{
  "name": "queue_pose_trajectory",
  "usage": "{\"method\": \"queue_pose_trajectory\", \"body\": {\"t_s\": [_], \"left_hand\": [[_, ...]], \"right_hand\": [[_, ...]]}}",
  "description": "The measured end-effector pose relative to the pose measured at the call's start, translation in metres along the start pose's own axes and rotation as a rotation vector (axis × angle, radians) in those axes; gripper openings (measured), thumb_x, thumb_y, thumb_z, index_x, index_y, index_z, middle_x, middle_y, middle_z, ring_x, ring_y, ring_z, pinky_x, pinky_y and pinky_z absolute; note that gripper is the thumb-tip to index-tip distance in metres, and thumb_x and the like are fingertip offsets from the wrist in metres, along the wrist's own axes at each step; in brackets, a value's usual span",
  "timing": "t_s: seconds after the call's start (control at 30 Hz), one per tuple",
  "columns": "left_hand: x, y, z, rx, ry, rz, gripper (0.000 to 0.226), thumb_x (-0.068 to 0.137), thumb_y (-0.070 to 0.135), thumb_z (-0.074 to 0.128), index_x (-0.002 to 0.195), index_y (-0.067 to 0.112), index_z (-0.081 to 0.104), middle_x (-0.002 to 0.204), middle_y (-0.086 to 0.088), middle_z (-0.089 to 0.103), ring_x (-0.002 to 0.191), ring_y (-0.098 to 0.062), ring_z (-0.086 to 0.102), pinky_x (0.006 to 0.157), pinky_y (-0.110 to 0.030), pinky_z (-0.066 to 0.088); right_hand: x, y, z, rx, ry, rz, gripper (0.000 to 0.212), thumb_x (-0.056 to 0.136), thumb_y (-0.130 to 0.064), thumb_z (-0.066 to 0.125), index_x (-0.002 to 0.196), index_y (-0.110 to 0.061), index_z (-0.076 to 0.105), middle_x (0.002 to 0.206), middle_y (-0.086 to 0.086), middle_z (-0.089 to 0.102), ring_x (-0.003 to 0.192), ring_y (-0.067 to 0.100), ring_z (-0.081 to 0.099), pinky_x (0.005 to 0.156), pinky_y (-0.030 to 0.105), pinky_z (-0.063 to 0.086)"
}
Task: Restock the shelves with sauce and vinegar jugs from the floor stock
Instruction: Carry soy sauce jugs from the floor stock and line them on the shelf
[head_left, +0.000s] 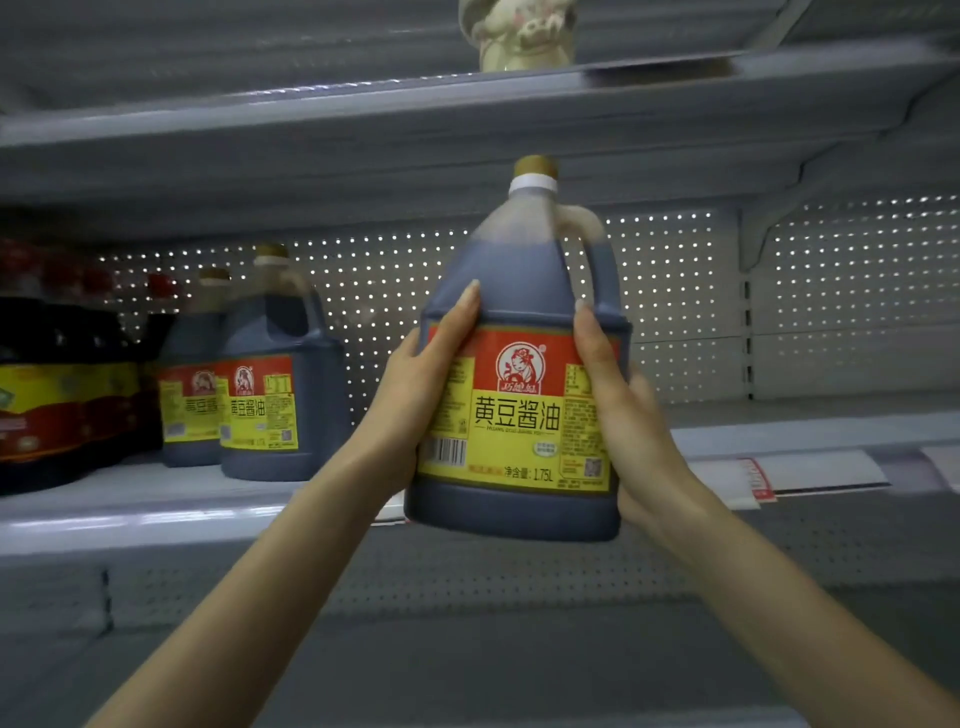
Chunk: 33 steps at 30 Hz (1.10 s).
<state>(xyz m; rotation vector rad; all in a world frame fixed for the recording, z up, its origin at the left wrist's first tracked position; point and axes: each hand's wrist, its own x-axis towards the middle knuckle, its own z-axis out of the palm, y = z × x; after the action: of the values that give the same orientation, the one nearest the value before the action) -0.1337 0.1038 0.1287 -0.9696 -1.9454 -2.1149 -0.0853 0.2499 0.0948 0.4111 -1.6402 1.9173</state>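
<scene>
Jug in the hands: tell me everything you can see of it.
The jug is translucent plastic, filled with dark liquid to the shoulder, with a moulded handle at its upper right, a white neck ring and a gold cap. A red and yellow label with Chinese characters, a barcode and 1.75L faces the camera. It is nearly upright, held in the air before the shelf edge. The left hand grips its left side, the right hand its right.

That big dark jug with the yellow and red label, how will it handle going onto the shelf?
Probably heavy: the dark plastic jug looks nearly full, and left hand and right hand both hold it. Its wide base should stand steady.
</scene>
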Motion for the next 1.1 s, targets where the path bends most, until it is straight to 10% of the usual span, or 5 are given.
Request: {"method": "queue_pose_trajectory", "body": {"t_s": [0.47,0.8,1.0,1.1], "left_hand": [[0.057,-0.001,-0.043,-0.048,-0.011,0.067,0.041,0.087,0.058,0.046,0.094,0.019,0.060,0.065,0.005,0.072,0.058,-0.008,0.069,0.048,-0.018,0.052],[0.088,-0.064,-0.060,0.067,0.233,0.013,0.079,0.083,0.065,0.045,0.142,0.014,0.036,0.119,-0.010,0.064,0.098,-0.021,0.066,0.085,-0.039,0.055],[0.095,-0.078,-0.052,0.179,0.345,0.117,0.043,0.095,0.052,0.040,0.122,0.019,0.042,0.099,0.001,0.065,0.084,-0.007,0.063,0.074,-0.023,0.052],[0.094,-0.082,-0.047,0.393,0.407,0.277,0.061,0.095,0.056,0.038,0.142,0.017,0.032,0.133,-0.010,0.052,0.120,-0.022,0.052,0.104,-0.043,0.042]], "right_hand": [[0.053,-0.001,0.047,-0.215,0.215,-0.169,0.086,0.059,-0.076,0.068,0.118,-0.014,0.055,0.101,0.004,0.073,0.090,0.020,0.071,0.086,0.045,0.055],[0.091,0.065,0.053,-0.376,0.210,-0.063,0.091,0.054,-0.086,0.055,0.121,-0.024,0.053,0.104,-0.007,0.069,0.094,0.011,0.067,0.094,0.043,0.050],[0.109,0.079,0.041,-0.352,0.136,-0.086,0.050,0.066,-0.073,0.052,0.096,-0.033,0.053,0.098,-0.008,0.068,0.091,0.010,0.065,0.093,0.039,0.049],[0.114,0.080,0.034,-0.422,0.094,-0.069,0.062,0.062,-0.082,0.050,0.104,-0.037,0.049,0.109,-0.005,0.067,0.098,0.013,0.065,0.097,0.043,0.048]]}}
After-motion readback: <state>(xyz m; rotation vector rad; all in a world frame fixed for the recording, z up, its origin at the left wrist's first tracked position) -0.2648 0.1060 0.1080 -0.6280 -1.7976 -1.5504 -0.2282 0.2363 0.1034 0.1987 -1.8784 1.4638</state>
